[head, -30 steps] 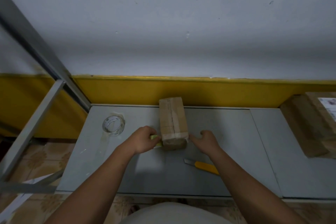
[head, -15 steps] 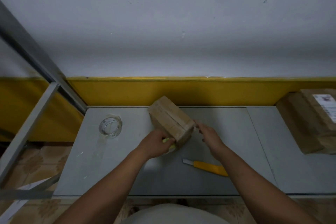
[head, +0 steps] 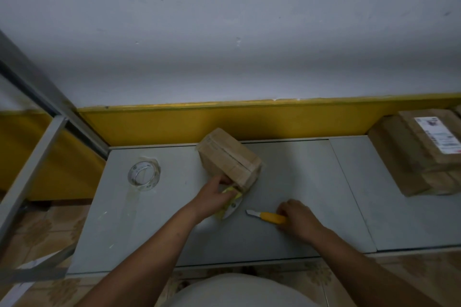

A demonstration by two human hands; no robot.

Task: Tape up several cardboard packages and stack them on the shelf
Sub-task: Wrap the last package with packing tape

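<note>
**Box on the counter, tape in 1 hand, knife in the other**

A small cardboard box (head: 225, 157) sits on the grey counter (head: 306, 177), turned at an angle, its far end near the yellow band of the wall (head: 174, 122). Strips of tape run across its top and near end.

The left hand (head: 213, 197) is at the box's near left corner. Its fingers are curled round a yellow tape dispenser (head: 233, 207), which lies just below that corner of the box.

The right hand (head: 300, 218) rests on the counter, apart from the box. Its fingers are curled over the handle of a yellow utility knife (head: 270, 217), which lies flat with its blade tip pointing left toward the dispenser.

A roll of clear tape (head: 144, 176) lies on the counter's left part, well apart from both hands. At the right end, 2 or more taped cardboard packages (head: 409, 157) are stacked, the top 1 bearing a white label (head: 440, 137). A grey metal frame (head: 32, 159) stands at the left.
</note>
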